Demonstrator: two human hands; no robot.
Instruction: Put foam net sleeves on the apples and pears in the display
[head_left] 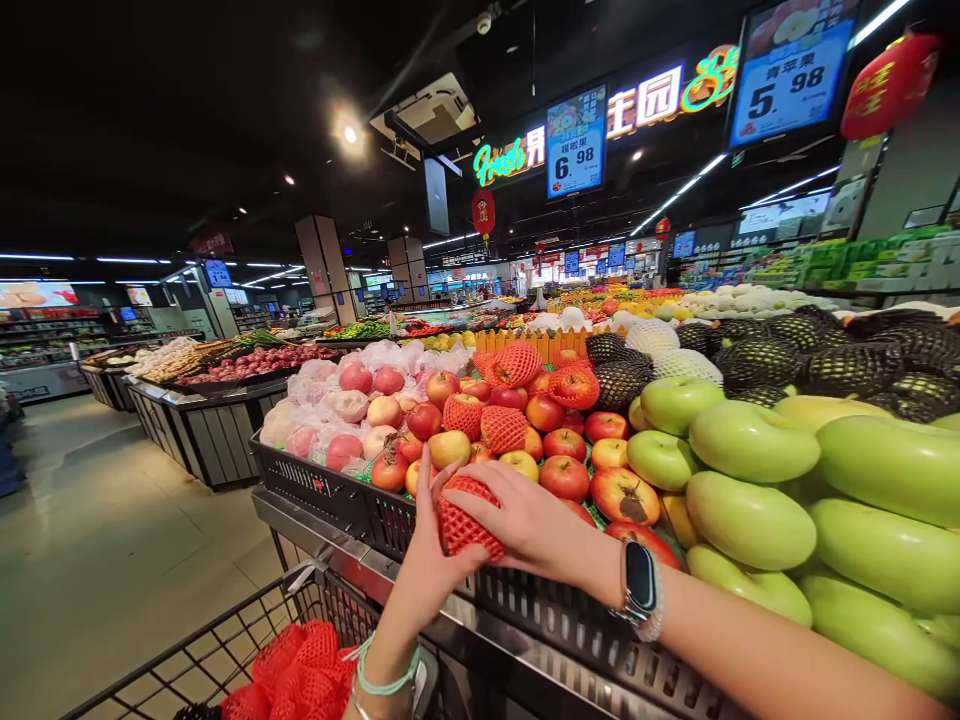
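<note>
A fruit wrapped in a red foam net (463, 522) is held at the front edge of the black display crate (337, 498). My left hand (426, 578) comes up from below, wears a turquoise bracelet, and cups the fruit from the left and underneath. From the right, my right hand (529, 522), with a smartwatch on the wrist, lies over the fruit's top and side, fingers curled on it. Behind the hands lie red and yellow apples (564, 476), some in red nets.
A wire shopping cart (217, 650) stands below the display, holding red foam nets (298, 668). Large green apples (750, 440) fill the display's right side. Dark-netted fruit (757, 362) lies behind. More produce stands (210, 425) line the left, across a tiled aisle (105, 540).
</note>
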